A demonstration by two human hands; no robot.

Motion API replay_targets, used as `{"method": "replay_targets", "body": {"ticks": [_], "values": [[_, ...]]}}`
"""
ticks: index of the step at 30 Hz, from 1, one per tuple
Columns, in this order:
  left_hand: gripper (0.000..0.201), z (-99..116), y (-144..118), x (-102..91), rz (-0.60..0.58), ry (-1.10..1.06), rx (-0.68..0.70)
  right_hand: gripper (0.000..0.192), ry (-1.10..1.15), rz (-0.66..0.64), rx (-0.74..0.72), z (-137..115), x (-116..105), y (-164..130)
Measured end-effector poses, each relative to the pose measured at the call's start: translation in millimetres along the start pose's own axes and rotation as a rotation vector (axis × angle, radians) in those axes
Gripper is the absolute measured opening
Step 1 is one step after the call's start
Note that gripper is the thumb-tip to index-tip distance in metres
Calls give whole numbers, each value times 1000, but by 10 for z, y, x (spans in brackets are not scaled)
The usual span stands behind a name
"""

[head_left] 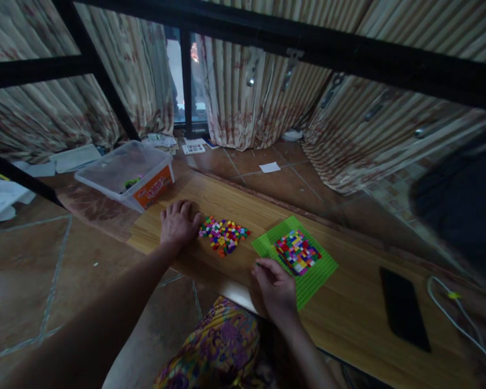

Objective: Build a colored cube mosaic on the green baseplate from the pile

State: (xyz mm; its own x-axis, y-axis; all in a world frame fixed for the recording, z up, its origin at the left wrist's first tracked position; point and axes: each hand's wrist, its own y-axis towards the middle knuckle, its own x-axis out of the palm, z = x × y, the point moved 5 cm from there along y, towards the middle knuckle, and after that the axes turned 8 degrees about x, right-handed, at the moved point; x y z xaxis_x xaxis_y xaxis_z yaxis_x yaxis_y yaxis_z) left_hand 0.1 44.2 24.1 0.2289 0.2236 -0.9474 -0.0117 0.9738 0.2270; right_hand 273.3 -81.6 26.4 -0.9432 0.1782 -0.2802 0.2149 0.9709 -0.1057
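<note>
Low wooden table [348, 324] running from 10 o'clock down to 4 o'clock across tiled floor [32, 270], striped curtains [243, 97] behind at 12 o'clock. Clear plastic tub [125, 173] with an orange label at 10 o'clock, almost bare inside save something small and green. Dark phone [403, 308] lying flat at 4 o'clock, white cable [457, 319] just beyond it.

Green baseplate [308, 281] near centre, towards 4 o'clock — square, set diamond-wise, one corner aimed at 12 o'clock and the opposite corner towards the lap at 6. Block mosaic [297, 252] filling only the middle of the plate; its long axis seems to run from 10 to 4 o'clock, parallel to the table's far edge. Wide green border bare on every side, so by the look of it well under half covered, most of the studs unfilled.

Loose pile of bricks [224, 235] at 9 o'clock of the plate, apart from it, plenty left there.

Left hand [179, 222] flat on the table, fingers spread and relaxed, fingertips touching the pile's 9 o'clock edge — gripping nothing visible. Right hand [276, 286] at the plate's near-left edge, fingers curled in as if pinching something tiny and pale; cannot tell what, or whether anything is truly held.
</note>
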Motion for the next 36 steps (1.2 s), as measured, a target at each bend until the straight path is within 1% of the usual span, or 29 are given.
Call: {"method": "replay_targets", "body": {"ticks": [2, 5, 10, 12, 14, 16, 18, 22, 26, 29, 33, 36], "values": [[56, -8, 10, 5, 1, 1, 1, 21, 12, 76, 20, 34, -212, -31], [57, -13, 29, 12, 0, 5, 9, 24, -29, 184, 1, 85, -553, -54], [58, -12, 38, 14, -9, 31, 5, 32, -89, 322, 38, 251, -1102, 0], [58, -9, 35, 11, -12, 39, 3, 36, -101, 384, 58, 306, -1277, 58], [58, -5, 32, 4, -9, 45, 1, 41, -80, 435, 72, 338, -1401, 130], [58, 2, 32, -5, -4, 47, 4, 46, -36, 453, 83, 352, -1462, 207], [58, 11, 33, -12, -4, 46, 10, 46, -6, 446, 89, 353, -1475, 276], [58, 17, 37, -11, -20, 52, 8, 35, -37, 408, 76, 343, -1436, 363], [59, 8, 39, -1, -9, 57, 8, 30, -81, 411, 63, 346, -1416, 391], [59, 1, 40, 8, -5, 47, 12, 28, -149, 418, 5, 325, -1419, 398], [60, 1, 41, 7, -6, 48, 9, 28, -320, 419, -80, 284, -1411, 411], [60, 3, 41, 5, -3, 51, 11, 29, -416, 445, -106, 252, -1404, 421]]}}
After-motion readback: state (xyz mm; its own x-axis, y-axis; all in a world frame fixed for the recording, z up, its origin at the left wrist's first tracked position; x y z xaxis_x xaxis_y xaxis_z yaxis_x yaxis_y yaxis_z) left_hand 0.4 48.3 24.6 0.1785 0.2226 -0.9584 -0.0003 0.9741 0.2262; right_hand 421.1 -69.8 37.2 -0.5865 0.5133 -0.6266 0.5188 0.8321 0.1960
